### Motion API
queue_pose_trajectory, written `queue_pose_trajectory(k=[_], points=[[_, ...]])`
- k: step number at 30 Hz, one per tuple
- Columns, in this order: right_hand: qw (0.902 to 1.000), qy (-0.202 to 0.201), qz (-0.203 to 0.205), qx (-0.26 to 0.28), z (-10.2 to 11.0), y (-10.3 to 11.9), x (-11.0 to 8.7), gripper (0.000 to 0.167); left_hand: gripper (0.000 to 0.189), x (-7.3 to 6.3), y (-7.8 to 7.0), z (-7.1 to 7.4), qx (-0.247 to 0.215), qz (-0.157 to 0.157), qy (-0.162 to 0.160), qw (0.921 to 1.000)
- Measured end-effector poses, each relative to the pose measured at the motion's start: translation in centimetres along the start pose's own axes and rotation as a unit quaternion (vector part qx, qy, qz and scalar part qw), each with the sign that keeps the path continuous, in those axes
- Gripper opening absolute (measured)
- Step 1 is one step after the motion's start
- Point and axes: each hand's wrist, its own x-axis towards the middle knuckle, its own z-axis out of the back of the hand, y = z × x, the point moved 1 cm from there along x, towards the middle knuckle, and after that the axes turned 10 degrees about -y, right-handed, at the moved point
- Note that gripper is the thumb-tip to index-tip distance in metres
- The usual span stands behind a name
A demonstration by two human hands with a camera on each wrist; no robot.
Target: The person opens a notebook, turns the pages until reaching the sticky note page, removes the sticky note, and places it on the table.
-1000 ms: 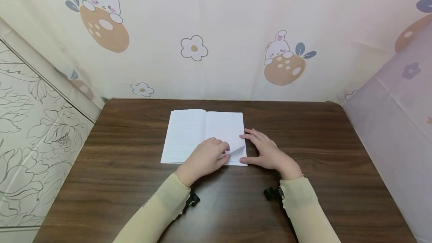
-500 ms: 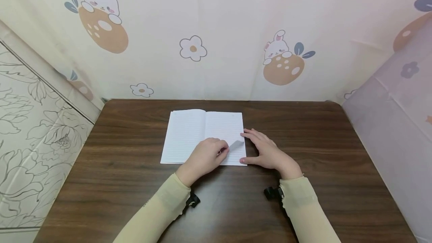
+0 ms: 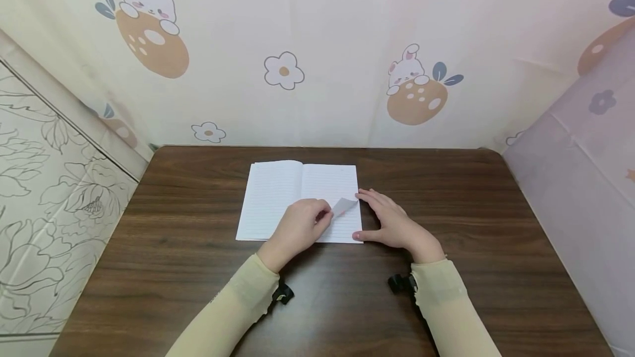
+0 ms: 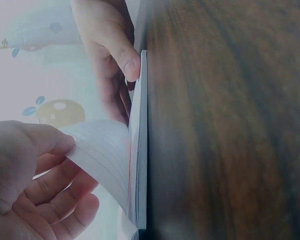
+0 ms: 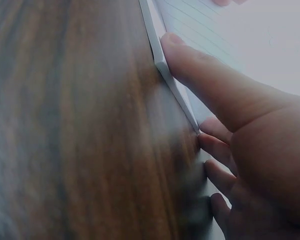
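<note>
An open lined notebook [image 3: 270, 197] lies on the wooden table, its spine pointing away from me. My left hand [image 3: 299, 226] pinches the lower corner of a right-hand page [image 4: 102, 150] between thumb and finger. That page is lifted and curls leftward, with lines showing beneath it. At the notebook's right edge rests my right hand [image 3: 392, 222], its fingers spread and fairly straight. The right thumb [image 5: 200, 67] presses near the bottom right corner, while the other fingertips touch the side edge and the table.
The brown wooden table [image 3: 446, 191] extends around the notebook on every side. Behind it hangs a pale curtain [image 3: 337, 98] with rabbit and flower prints. A floral panel [image 3: 54, 208] stands at the left. Each wrist carries a small black camera mount [image 3: 284, 293].
My left hand has drawn the page corner up and to the left, so more of the page now curls over. The right hand stays almost still at the edge.
</note>
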Motion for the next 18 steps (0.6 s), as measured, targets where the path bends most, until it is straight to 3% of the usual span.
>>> queue_pose_trajectory(k=[10, 18], points=[[0.9999, 0.003, -0.014, 0.001, -0.1, -0.3, 0.0, 0.111, 0.01, 0.0, 0.8, 0.6, -0.019, 0.018, -0.044, 0.9987], [1.0, 0.002, 0.001, -0.003, -0.1, -0.6, 0.0, 0.103, 0.016, 0.4, 1.3, 1.3, -0.039, 0.042, -0.086, 0.9946]])
